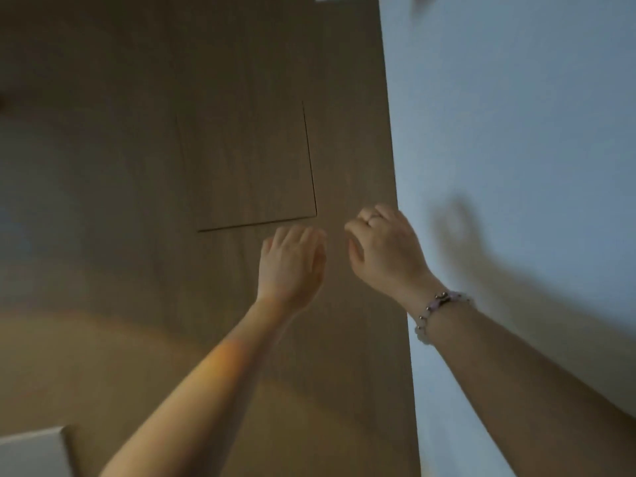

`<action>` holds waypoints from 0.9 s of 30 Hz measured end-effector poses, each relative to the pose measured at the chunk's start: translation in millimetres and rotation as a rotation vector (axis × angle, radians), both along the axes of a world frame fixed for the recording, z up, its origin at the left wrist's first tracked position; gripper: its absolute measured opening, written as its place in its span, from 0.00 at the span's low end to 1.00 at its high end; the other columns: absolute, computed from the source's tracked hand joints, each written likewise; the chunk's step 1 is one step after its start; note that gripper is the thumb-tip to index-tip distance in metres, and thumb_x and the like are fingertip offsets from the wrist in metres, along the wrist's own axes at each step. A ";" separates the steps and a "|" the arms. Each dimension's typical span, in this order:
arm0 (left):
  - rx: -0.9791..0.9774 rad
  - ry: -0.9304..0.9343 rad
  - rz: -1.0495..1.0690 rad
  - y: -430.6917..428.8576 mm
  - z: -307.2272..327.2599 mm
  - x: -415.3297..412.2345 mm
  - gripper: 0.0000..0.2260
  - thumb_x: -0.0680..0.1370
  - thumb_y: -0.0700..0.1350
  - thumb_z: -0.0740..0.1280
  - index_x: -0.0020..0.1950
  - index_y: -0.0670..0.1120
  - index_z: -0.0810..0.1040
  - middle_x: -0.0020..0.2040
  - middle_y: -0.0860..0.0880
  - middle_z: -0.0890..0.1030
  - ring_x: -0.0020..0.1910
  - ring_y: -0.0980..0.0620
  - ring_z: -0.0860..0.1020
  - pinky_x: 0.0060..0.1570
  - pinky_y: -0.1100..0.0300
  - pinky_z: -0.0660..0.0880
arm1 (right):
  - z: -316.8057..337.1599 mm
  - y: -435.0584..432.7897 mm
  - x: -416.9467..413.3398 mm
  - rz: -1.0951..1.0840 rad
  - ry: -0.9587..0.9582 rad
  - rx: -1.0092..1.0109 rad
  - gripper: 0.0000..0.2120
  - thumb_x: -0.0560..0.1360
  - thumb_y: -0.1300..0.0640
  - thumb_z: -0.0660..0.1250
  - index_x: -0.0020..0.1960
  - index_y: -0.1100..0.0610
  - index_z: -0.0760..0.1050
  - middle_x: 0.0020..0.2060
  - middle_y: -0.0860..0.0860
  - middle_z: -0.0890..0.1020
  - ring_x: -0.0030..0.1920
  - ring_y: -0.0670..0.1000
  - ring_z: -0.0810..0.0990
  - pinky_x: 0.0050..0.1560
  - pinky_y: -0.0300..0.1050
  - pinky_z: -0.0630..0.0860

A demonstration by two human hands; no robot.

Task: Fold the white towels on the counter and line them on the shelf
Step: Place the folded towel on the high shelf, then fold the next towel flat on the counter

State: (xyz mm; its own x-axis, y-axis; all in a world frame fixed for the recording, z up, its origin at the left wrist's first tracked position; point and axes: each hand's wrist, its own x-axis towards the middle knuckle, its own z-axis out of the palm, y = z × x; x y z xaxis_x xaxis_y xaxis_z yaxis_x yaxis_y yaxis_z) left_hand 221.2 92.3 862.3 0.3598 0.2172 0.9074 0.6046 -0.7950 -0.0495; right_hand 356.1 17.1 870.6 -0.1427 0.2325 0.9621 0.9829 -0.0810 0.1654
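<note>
No towel shows clearly in this blurred head view. My left hand (292, 259) and my right hand (382, 246) are raised side by side, a small gap between them, in front of a brown wooden panel (137, 166). I see the backs of both hands. Their fingers bend loosely forward, and nothing shows in either hand. My right hand wears a ring, and a beaded bracelet (442, 302) sits on that wrist.
A square hatch outline (251, 166) is cut into the wooden panel just above my hands. A pale white wall (516, 115) fills the right side, with my arm's shadow on it. A white boxy corner (31, 452) sits at the bottom left.
</note>
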 end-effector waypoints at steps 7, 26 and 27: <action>-0.206 -0.060 0.143 8.7 -119.3 -12.8 0.13 0.74 0.47 0.55 0.48 0.48 0.79 0.42 0.49 0.80 0.41 0.45 0.78 0.41 0.56 0.71 | -109.2 24.7 -28.5 0.037 0.196 -0.244 0.12 0.61 0.63 0.75 0.44 0.61 0.82 0.41 0.57 0.81 0.41 0.59 0.80 0.46 0.50 0.77; -0.697 0.317 0.378 -50.8 -381.5 -132.3 0.13 0.75 0.49 0.55 0.47 0.47 0.77 0.42 0.49 0.78 0.42 0.46 0.77 0.48 0.55 0.65 | -374.3 1.8 -127.3 0.101 0.339 -0.901 0.17 0.70 0.55 0.55 0.46 0.58 0.81 0.40 0.55 0.81 0.40 0.56 0.80 0.43 0.46 0.76; -0.726 0.351 0.362 -53.9 -390.3 -140.8 0.13 0.76 0.49 0.55 0.48 0.47 0.78 0.43 0.49 0.79 0.43 0.46 0.77 0.49 0.54 0.69 | -381.5 0.1 -133.7 0.086 0.361 -0.927 0.15 0.70 0.56 0.57 0.47 0.58 0.81 0.41 0.55 0.81 0.41 0.57 0.80 0.44 0.47 0.76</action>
State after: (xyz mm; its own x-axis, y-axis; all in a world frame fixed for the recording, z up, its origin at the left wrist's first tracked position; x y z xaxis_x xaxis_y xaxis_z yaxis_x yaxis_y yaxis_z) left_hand 80.3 38.4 472.0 0.3890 0.8515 0.3515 0.8701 -0.4650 0.1634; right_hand 222.5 17.2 489.1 0.0708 0.9161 0.3947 0.9832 0.0026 -0.1824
